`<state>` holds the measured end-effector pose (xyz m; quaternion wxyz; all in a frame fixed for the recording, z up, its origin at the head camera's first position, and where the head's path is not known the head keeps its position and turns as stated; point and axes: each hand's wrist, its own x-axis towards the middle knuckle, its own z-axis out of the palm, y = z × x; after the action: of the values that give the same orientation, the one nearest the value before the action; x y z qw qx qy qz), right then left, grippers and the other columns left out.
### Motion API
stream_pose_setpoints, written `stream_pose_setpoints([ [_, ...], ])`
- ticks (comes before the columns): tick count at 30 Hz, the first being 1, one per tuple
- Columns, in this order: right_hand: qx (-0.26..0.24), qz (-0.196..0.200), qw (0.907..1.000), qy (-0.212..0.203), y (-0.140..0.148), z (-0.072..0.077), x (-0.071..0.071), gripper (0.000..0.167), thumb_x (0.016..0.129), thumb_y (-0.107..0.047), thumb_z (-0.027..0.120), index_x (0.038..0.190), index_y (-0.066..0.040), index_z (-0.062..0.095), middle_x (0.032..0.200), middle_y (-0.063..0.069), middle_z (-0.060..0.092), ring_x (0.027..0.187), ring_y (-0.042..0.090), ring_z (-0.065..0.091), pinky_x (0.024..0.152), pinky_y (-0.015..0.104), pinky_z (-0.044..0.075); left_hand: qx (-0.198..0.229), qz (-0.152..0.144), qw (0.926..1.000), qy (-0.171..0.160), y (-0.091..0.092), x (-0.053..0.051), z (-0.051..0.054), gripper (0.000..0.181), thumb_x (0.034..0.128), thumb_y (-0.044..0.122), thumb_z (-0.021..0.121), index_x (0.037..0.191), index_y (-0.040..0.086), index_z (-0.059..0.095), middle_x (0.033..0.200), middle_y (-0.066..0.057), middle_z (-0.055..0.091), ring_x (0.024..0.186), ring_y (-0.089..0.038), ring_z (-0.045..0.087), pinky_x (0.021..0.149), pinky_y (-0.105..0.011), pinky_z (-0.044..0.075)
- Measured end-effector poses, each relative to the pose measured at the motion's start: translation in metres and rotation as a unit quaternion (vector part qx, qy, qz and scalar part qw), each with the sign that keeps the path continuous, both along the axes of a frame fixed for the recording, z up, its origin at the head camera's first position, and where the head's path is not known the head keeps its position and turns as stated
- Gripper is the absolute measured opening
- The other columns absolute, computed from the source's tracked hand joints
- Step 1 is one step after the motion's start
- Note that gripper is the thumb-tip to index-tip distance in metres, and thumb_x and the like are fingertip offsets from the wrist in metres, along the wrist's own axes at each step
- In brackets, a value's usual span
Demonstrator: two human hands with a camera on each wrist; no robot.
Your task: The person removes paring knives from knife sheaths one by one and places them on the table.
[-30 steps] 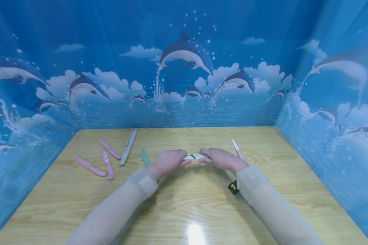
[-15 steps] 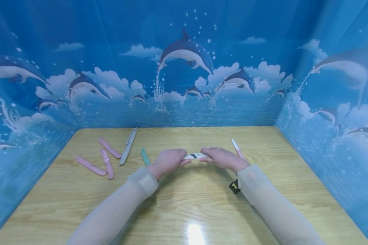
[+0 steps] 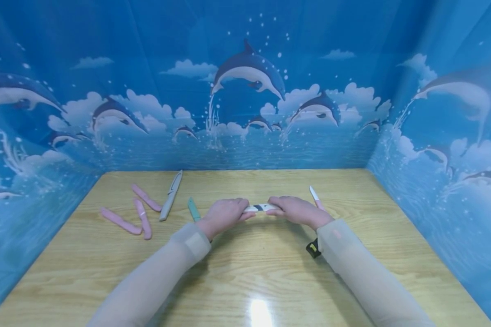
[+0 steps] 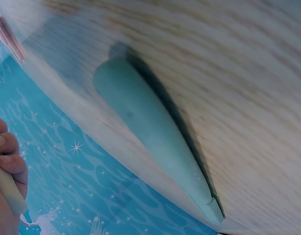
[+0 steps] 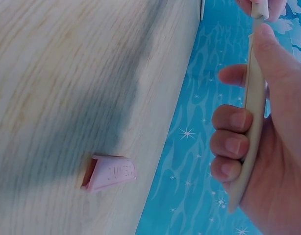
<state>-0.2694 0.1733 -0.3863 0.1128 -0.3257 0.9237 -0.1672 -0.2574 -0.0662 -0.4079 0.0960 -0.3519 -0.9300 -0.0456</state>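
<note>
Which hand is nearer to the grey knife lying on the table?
Left. In the head view, the left hand is right of the grey knife, past a green object; the right hand is farther right.

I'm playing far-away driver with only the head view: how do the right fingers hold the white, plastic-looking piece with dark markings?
Observer: The right hand curls its fingers around the white piece.
Operator: How does the slim, green, plastic-looking thing end behind the left hand?
Observer: Broad and rounded, in the left wrist view.
Operator: Any writing near the right hand?
Observer: Lettering, on a small, pink, plastic-looking piece.
</note>
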Motion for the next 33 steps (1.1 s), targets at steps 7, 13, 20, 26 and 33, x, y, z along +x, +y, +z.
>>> stream_pose_setpoints([
  [7, 0.000, -0.003, 1.0000, -0.002, 0.0011, -0.0002, 0.0002, 0.025, 0.100, -0.041, 0.048, 0.109, -0.020, 0.057, 0.091, 0.003, 0.065, 0.078, 0.012, 0.056, 0.076, 0.035, 0.048, -0.012, 0.011, 0.9999, -0.001, 0.0002, 0.0004, 0.0004, 0.034, 0.0997, 0.045, 0.048, 0.090, 0.014, 0.056, 0.068, 0.006, 0.051, 0.054, -0.006, 0.042, 0.048, -0.021, 0.035],
  [13, 0.005, -0.006, 1.0000, -0.002, 0.0013, 0.0011, -0.0003, 0.027, 0.100, -0.043, 0.047, 0.110, -0.020, 0.057, 0.093, 0.000, 0.064, 0.084, 0.013, 0.059, 0.080, 0.038, 0.050, -0.006, 0.014, 0.9999, -0.002, -0.0005, 0.0005, 0.0010, 0.033, 0.0996, 0.045, 0.048, 0.088, 0.015, 0.054, 0.067, 0.005, 0.051, 0.054, -0.007, 0.042, 0.048, -0.022, 0.036],
  [20, 0.010, -0.005, 0.9999, 0.000, 0.0021, 0.0003, -0.0020, 0.028, 0.100, -0.043, 0.047, 0.111, -0.020, 0.056, 0.093, -0.002, 0.063, 0.083, 0.012, 0.058, 0.079, 0.037, 0.050, -0.006, 0.011, 0.9999, 0.002, -0.0012, 0.0008, 0.0016, 0.033, 0.0995, 0.045, 0.048, 0.090, 0.014, 0.057, 0.068, 0.005, 0.053, 0.055, -0.007, 0.043, 0.049, -0.023, 0.037],
  [26, 0.006, -0.005, 1.0000, -0.004, 0.0023, 0.0007, -0.0020, 0.027, 0.100, -0.043, 0.047, 0.110, -0.019, 0.056, 0.094, 0.003, 0.065, 0.081, 0.012, 0.057, 0.077, 0.037, 0.048, -0.007, 0.012, 0.9999, -0.001, -0.0017, 0.0001, 0.0011, 0.032, 0.0996, 0.044, 0.049, 0.090, 0.014, 0.056, 0.068, 0.005, 0.053, 0.055, -0.007, 0.043, 0.049, -0.023, 0.037],
  [33, 0.006, -0.003, 1.0000, -0.003, 0.0022, 0.0015, -0.0015, 0.027, 0.100, -0.042, 0.047, 0.110, -0.019, 0.056, 0.093, 0.003, 0.065, 0.079, 0.012, 0.056, 0.076, 0.036, 0.048, -0.010, 0.017, 0.9998, -0.008, -0.0020, -0.0004, 0.0001, 0.032, 0.0995, 0.044, 0.049, 0.089, 0.014, 0.056, 0.068, 0.005, 0.052, 0.055, -0.007, 0.043, 0.049, -0.023, 0.037],
])
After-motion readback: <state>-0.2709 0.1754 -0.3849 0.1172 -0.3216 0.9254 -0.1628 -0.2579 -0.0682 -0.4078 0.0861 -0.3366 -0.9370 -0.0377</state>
